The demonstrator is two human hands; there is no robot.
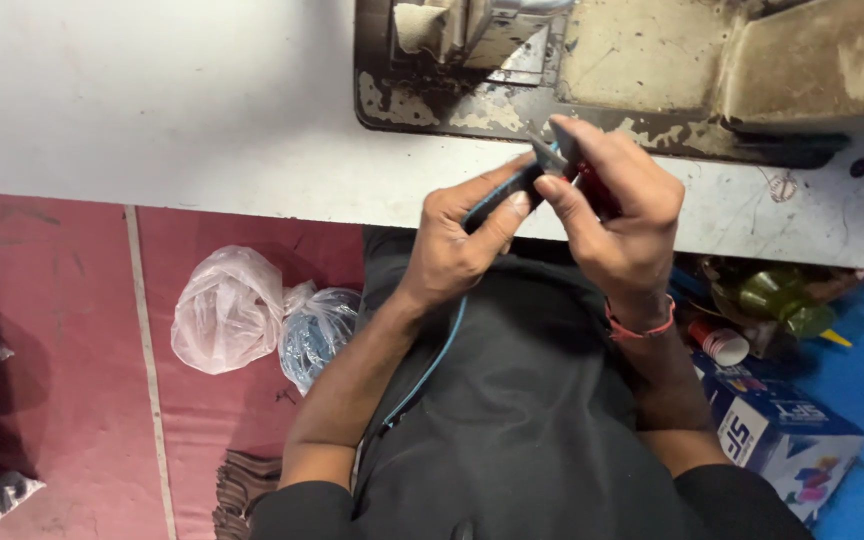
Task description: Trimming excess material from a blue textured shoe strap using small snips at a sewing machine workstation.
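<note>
While we looked down over the edge of the white surface (202,120), our left hand (457,240) was closed around a dark strip with a blue edge (497,195), thumb and forefinger pinching it just short of its upper end. That strip ran on a long slant: from the pinch it rose up and to the right toward the other hand, and below the pinch its blue edge trailed down and to the left along our forearm to the dark cloth on our lap (532,420). Our right hand (617,215) was curled shut on a small red-handled cutting tool (587,185), whose grey tip pointed up and to the left and met the strip's free end, just beyond the left fingers (512,210). We could not tell whether the blades themselves were open or closed. So the strip's end lay between the two hands, nearer the right one's tool than the left one's grip. Further out past both hands sat the worn bed of a sewing machine (642,60). Well off to the left of the left fingers, on the red floor (72,330), lay two knotted plastic bags (252,310); off to the right stood a blue carton (782,430).
</note>
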